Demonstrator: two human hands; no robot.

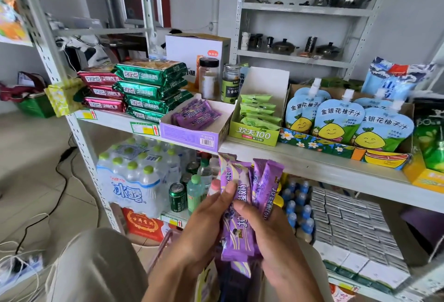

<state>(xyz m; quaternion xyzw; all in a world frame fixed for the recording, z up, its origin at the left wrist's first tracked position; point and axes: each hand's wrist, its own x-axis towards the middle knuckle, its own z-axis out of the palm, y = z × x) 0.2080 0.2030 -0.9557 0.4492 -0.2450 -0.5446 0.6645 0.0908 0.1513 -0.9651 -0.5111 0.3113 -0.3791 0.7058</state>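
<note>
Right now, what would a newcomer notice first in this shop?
First, the bundle of long purple foil snack packets at bottom centre, gripped by the left hand and right hand. Above it on the white shelf sits a purple cardboard tray of similar packets, with pale blue spouted juice pouches further right.

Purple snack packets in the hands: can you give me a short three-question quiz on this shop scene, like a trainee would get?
1. True or false: the left hand and the right hand both grip purple packets.
2. Fill in: on the shelf, the juice pouches stand to the ___ of the green box, as the picture shows it.
3. Which box on the shelf holds more of these purple packets? A. the purple box B. the green box C. neither

Key: 1 true; 2 right; 3 A.
</note>
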